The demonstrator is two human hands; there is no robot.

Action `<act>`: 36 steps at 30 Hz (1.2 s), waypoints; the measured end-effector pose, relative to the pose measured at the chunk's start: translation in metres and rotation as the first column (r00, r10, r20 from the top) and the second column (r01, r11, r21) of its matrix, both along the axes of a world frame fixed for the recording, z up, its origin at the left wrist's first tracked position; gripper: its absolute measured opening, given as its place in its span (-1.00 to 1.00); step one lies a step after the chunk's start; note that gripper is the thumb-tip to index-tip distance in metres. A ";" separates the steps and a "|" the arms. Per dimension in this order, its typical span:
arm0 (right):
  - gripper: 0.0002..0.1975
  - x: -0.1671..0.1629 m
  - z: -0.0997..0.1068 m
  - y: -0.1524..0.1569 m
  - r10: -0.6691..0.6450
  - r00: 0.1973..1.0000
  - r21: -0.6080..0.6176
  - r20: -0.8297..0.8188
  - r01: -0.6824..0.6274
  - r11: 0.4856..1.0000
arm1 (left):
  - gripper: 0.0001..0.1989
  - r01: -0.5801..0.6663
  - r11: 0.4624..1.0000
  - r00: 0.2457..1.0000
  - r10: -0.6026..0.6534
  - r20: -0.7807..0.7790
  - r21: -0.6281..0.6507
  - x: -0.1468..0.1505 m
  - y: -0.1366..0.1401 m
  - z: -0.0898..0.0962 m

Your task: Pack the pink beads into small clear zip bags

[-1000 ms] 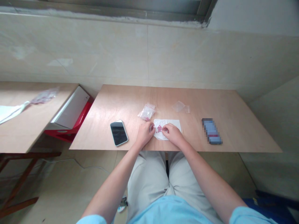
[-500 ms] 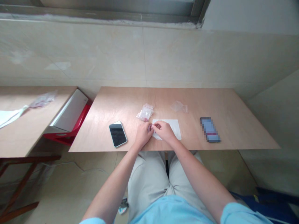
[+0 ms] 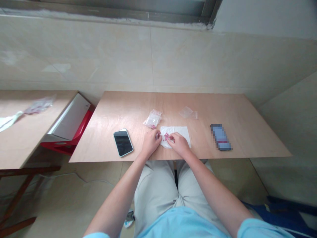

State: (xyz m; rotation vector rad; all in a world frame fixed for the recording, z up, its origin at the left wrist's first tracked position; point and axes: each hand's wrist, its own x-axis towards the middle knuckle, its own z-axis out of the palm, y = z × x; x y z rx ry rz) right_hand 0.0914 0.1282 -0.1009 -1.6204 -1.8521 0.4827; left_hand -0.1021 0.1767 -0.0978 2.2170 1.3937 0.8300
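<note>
My left hand (image 3: 151, 142) rests at the left edge of a white sheet of paper (image 3: 183, 133), its fingers closed around a small, clear plastic-looking item (image 3: 158, 136). A cluster of small pink-red beads (image 3: 166, 136) lies on the paper between my hands. On the right side of the cluster, my right hand (image 3: 179, 143) has its thumb and fingers pinched together at the paper; whatever is in the pinch is too small to make out. Just beyond my left hand sits a clear zip bag (image 3: 153, 118) with some pink-red beads in its near end.
Another clear plastic bag (image 3: 188, 113) lies behind the paper. A phone (image 3: 123, 142) is on the left of the table (image 3: 94, 132), and a blurred-out phone (image 3: 221, 137) on the right. Left of a gap with a red container (image 3: 81, 130) stands a second table (image 3: 15, 145).
My right hand has moved away from my left hand, to the right and slightly down, uncovering the beads on the paper. My left hand keeps its place beside the sheet.
</note>
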 end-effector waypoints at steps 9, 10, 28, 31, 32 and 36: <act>-0.94 -0.001 -0.001 0.004 -0.058 0.991 0.016 -0.124 0.060 0.998 | -0.88 -0.006 1.000 1.000 0.006 0.007 -0.003 0.000 -0.001 0.002; -0.92 -0.002 0.000 0.006 -0.085 0.979 0.014 -0.184 0.089 0.996 | -0.88 -0.002 1.000 1.000 0.002 0.005 -0.001 0.000 0.000 0.002; -0.86 -0.016 0.008 0.006 0.070 0.996 0.019 -0.055 -0.069 0.997 | -0.90 0.012 0.999 1.000 -0.012 -0.004 -0.033 0.001 0.004 0.000; -0.84 -0.018 0.010 0.002 0.117 0.990 0.000 0.076 -0.118 0.993 | -0.89 0.021 0.999 1.000 -0.020 0.012 -0.035 0.001 0.004 -0.001; -0.85 -0.019 0.011 0.002 0.121 0.987 -0.009 0.106 -0.121 0.993 | -0.88 0.021 0.999 1.000 -0.021 0.017 -0.033 0.001 0.004 -0.001; -0.89 -0.021 0.013 0.005 0.114 0.985 -0.030 0.133 -0.111 0.993 | -0.86 0.012 0.999 1.000 -0.012 0.009 -0.030 0.001 0.003 -0.001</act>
